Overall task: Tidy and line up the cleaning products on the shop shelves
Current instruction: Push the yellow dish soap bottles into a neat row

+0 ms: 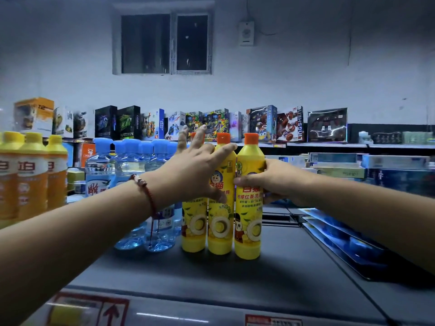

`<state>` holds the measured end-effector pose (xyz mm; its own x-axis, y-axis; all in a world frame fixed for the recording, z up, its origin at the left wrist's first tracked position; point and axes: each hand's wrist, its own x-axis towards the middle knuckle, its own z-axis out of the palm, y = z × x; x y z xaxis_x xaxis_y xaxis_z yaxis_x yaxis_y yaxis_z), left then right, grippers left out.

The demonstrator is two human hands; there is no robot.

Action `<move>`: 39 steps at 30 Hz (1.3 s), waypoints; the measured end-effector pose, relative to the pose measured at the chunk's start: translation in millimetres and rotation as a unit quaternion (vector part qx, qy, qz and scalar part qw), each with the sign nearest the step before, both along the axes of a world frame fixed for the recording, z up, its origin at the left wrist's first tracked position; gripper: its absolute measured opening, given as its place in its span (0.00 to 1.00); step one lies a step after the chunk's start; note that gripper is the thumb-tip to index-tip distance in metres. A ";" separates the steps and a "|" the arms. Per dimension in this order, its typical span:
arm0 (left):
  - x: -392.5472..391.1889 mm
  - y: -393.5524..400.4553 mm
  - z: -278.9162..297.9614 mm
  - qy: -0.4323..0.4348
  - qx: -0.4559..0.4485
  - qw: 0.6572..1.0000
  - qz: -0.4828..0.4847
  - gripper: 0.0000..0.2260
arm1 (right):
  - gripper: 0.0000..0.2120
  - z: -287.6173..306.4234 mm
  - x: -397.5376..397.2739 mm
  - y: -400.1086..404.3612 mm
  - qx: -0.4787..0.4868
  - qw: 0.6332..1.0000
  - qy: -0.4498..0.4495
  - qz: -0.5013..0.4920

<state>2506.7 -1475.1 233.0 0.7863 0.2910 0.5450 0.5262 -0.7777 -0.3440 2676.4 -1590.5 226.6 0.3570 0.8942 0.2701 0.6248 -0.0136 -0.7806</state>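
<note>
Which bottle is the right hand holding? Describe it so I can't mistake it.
On the dark shelf top, right of the clear blue-capped water bottles, stand three yellow orange-capped detergent bottles. The right hand grips the rightmost yellow detergent bottle; only it stands nearest the camera with bare shelf on its right.

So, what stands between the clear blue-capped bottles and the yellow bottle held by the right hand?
In the head view, two more yellow bottles stand there, upright, with the left hand resting across them.
</note>
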 end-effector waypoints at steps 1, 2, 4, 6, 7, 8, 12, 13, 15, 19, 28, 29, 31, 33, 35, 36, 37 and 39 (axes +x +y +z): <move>0.5 0.0 0.2 0.003 0.006 1.000 0.001 0.53 | 0.12 -1.8 -1.3 -1.0 0.016 1.000 0.000 0.001; 0.8 0.2 0.1 0.006 0.011 1.000 0.003 0.53 | 0.13 -3.7 -3.0 -3.0 0.028 1.000 0.004 0.004; 0.6 3.3 -0.7 0.009 0.016 1.000 0.002 0.53 | 0.16 -12.3 -4.7 -6.6 0.016 1.000 0.020 0.014; -1.1 8.0 -1.9 -0.001 0.018 1.000 -0.008 0.54 | 0.20 -33.0 -5.4 -9.2 -0.023 0.999 0.023 0.026; -2.0 10.2 -2.6 -0.008 0.021 1.000 -0.016 0.54 | 0.21 -46.9 -5.8 -9.7 -0.031 0.999 0.018 0.030; -3.2 11.3 -2.7 -0.014 0.025 0.999 -0.023 0.54 | 0.21 -59.8 -7.3 -10.4 -0.026 0.999 0.013 0.031; -3.5 13.0 -3.0 -0.018 0.039 0.998 -0.035 0.55 | 0.20 -84.6 -8.0 -7.1 0.041 0.998 0.039 0.008; -3.2 14.0 -2.4 -0.021 0.041 0.998 -0.038 0.56 | 0.21 -85.8 -6.8 -5.3 0.047 0.998 0.043 0.004; -3.5 16.8 -1.4 -0.026 0.047 0.998 -0.045 0.56 | 0.23 -88.6 -5.2 -2.2 0.052 0.998 0.043 -0.003; -3.7 18.3 -1.0 -0.031 0.055 0.997 -0.044 0.57 | 0.26 -96.1 -2.3 -0.9 0.057 0.997 0.039 -0.021; -16.7 20.4 -22.0 -0.068 0.007 0.997 -0.035 0.53 | 0.39 -55.9 -12.8 -20.4 0.014 0.999 -0.040 0.006; -22.4 22.0 -29.3 -0.104 -0.001 0.994 -0.037 0.53 | 0.48 -40.7 -15.1 -24.3 0.038 0.995 -0.090 -0.023; -31.9 23.7 -45.3 -0.176 -0.007 0.984 -0.040 0.52 | 0.53 -6.6 -23.2 -30.8 0.107 0.967 -0.223 -0.064; -35.9 21.2 -59.6 -0.229 -0.014 0.972 -0.042 0.49 | 0.49 25.5 -33.0 -28.3 0.149 0.916 -0.366 -0.061; -35.0 14.7 -69.2 -0.252 -0.062 0.964 -0.056 0.47 | 0.45 54.7 -42.4 -16.0 0.109 0.887 -0.447 -0.044; -32.8 13.2 -73.9 -0.250 -0.098 0.962 -0.059 0.48 | 0.45 66.3 -46.1 -6.2 0.066 0.881 -0.466 -0.039; -29.8 13.2 -78.5 -0.248 -0.133 0.958 -0.057 0.48 | 0.45 75.7 -48.6 4.4 0.014 0.877 -0.479 -0.039; -25.1 15.5 -86.0 -0.264 -0.183 0.945 -0.054 0.48 | 0.42 89.0 -51.3 23.8 -0.089 0.862 -0.496 -0.048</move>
<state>2481.7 -1459.6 147.1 0.4679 0.4697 0.7487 0.4606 -0.8526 0.2470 2625.1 -1566.7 315.7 0.1035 0.9327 0.3456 0.9734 -0.1664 0.1577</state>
